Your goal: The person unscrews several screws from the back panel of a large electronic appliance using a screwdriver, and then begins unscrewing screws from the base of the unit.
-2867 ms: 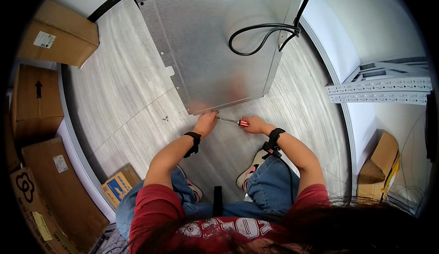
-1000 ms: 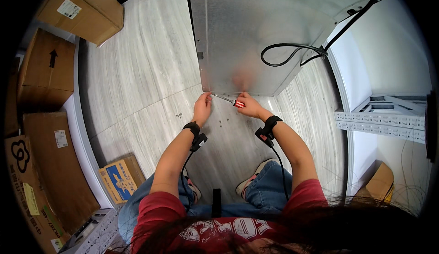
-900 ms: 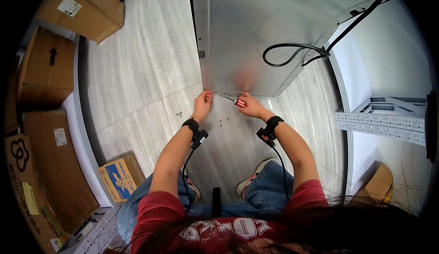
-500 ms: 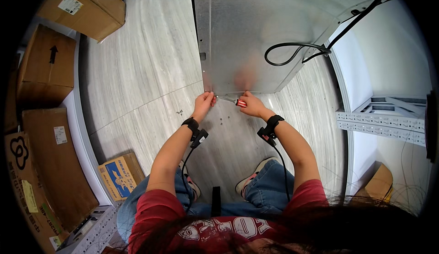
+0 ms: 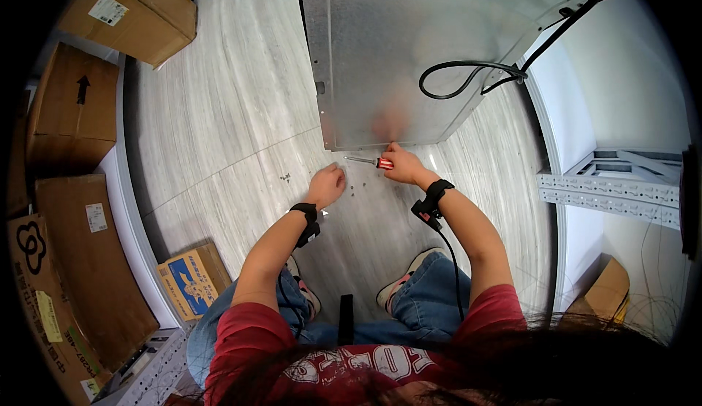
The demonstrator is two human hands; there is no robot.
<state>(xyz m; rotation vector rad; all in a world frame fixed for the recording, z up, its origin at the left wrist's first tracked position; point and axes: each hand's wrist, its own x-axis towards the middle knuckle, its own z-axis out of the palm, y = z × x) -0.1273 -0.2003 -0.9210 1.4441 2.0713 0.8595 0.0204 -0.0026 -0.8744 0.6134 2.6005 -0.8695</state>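
Observation:
A screwdriver (image 5: 385, 163) with a red and white handle is in my right hand (image 5: 406, 167). Its metal shaft points left, just off the lower edge of a large grey metal panel (image 5: 380, 55), and my fingers are close to that edge. Below the panel's lower left corner is my left hand (image 5: 327, 185), apart from the panel. Its fingers are curled closed, and whatever they may hold is hidden. Small screws (image 5: 352, 191) lie scattered on the floor between my hands, and another small cluster of screws (image 5: 285, 178) lies left of my left hand.
A looped black cable (image 5: 468, 64) hangs in front of the panel's right side. Cardboard boxes (image 5: 88, 245) fill the shelving at left, with a smaller blue-and-yellow box (image 5: 191, 282) on the floor. At right stands a perforated metal rack beam (image 5: 614, 190).
My left hand has come away from the panel's lower left corner and the screwdriver tip, moving down toward me. My right hand keeps the screwdriver at nearly the same place.

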